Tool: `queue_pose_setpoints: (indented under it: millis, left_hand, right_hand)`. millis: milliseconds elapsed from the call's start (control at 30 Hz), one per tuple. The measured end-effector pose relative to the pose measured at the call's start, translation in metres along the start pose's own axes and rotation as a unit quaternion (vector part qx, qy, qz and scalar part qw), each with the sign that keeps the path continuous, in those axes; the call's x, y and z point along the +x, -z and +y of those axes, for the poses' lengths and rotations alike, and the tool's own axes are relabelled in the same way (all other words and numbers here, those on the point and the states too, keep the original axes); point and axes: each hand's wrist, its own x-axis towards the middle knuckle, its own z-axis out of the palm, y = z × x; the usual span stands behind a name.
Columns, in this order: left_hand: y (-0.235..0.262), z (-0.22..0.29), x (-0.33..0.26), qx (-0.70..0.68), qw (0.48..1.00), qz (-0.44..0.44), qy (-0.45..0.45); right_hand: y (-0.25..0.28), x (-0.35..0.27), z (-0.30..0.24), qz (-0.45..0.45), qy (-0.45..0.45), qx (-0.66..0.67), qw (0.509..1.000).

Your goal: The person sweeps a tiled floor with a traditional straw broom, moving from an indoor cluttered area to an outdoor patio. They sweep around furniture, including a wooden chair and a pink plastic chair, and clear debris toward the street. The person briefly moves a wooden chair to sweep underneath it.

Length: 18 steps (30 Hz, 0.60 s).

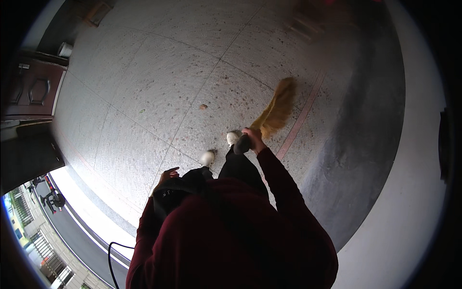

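Far out to the left of the left hand I see a dark red panelled door (36, 89), with a white bucket (64, 49) just beyond it. Ahead and left of that hand, a small greenish bit (142, 111) lies on the speckled floor (159, 58). The left hand (168, 177) hangs by the dark clothing, fingers loosely bent; I can't tell whether it holds anything. Farther ahead, between the two hands, sits a brown scrap (203, 107), perhaps a dry leaf. White shoes (208, 158) stand left of the right hand (255, 138), which is wrapped round the straw broom (281, 106), its bristles fanning ahead and rightward, near a reddish floor stripe (301, 120). To sweep well, I'd say, that grip wants to be firm but the wrist loose, the bristles low, strokes short and clear of the shoes.
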Motion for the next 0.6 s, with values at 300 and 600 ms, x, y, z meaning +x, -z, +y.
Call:
queue_pose_setpoints:
  millis: [300, 600]
  left_hand:
    - [-0.102, 0.035, -0.052, -0.133, 0.99, 0.055, -0.002]
    - [-0.186, 0.011, -0.081, -0.132, 0.975, 0.18, 0.004]
  right_hand:
    - [-0.037, 0.054, -0.154, -0.263, -0.038, 0.023, 0.964]
    - [0.052, -0.004, -0.117, -0.207, -0.254, 0.051, 0.943]
